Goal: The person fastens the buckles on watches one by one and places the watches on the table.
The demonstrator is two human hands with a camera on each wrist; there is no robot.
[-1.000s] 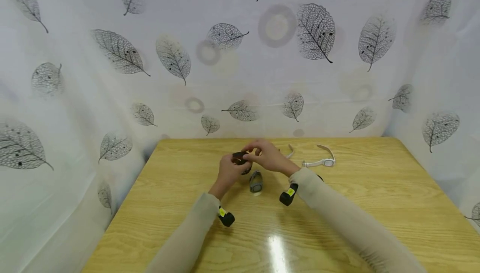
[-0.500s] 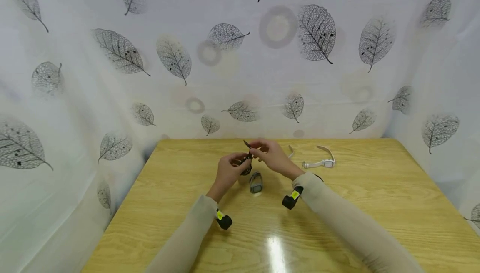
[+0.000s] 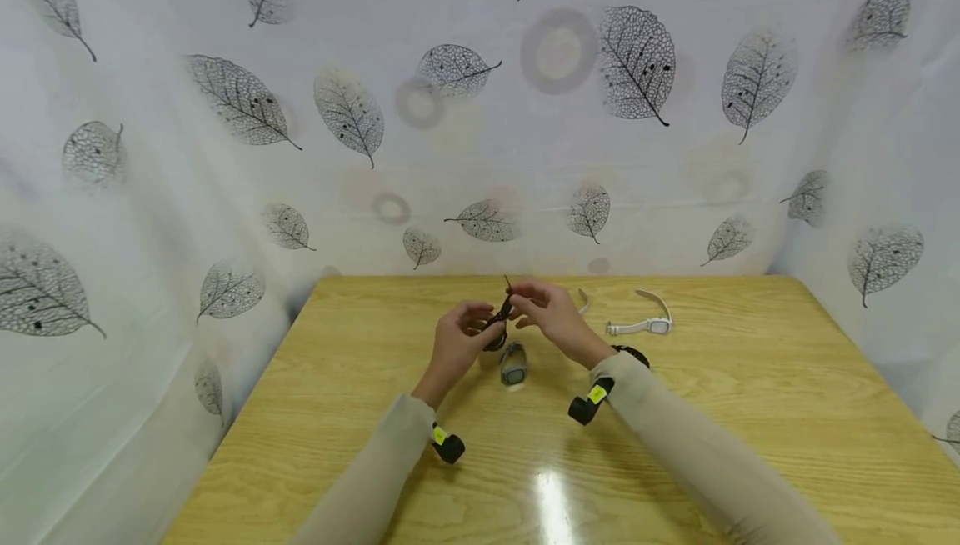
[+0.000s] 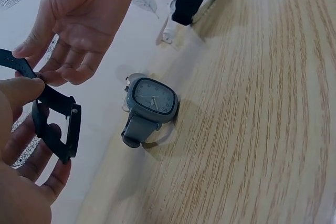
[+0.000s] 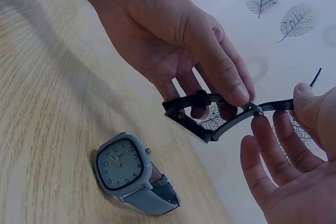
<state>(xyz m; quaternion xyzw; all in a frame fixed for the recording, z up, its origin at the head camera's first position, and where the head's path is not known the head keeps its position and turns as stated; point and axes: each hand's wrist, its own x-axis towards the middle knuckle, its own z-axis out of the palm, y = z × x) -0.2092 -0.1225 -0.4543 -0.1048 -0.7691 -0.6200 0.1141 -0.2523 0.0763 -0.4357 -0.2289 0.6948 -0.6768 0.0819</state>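
From my remote view, both hands meet over one black watch (image 3: 493, 333), held in the air between their fingers. My left wrist view has the left hand (image 3: 461, 337) gripping the looped part: the thumb presses on the band close to the buckle (image 5: 255, 109), and the remaining fingers curl loosely, spread apart, behind the case (image 4: 74, 132), which shows edge-on. The right hand (image 3: 551, 316) pinches the strap (image 5: 277, 105) just beyond that buckle, thumb against fingers, with the strap's thin tip sticking up past the thumb. I see its other fingers loosely bent and separated; one fingertip comes right under the buckle, and I cannot tell whether it touches.

Just below both sets of fingers, nearer the person, a grey watch (image 3: 513, 374) sits on the wooden table (image 3: 787, 378), its squarish dial facing up at an angle and its band looped behind; neither hand touches it. Well to the right of the right fingers, I find a white watch (image 3: 658, 326) with its band curving away. Closer to those fingers, a pale band (image 3: 583, 302) shows only in part past the hand. A dark, curved object (image 3: 633, 355) pokes out beside the right sleeve (image 3: 675, 424), behind the fingers and mostly hidden from my head view.
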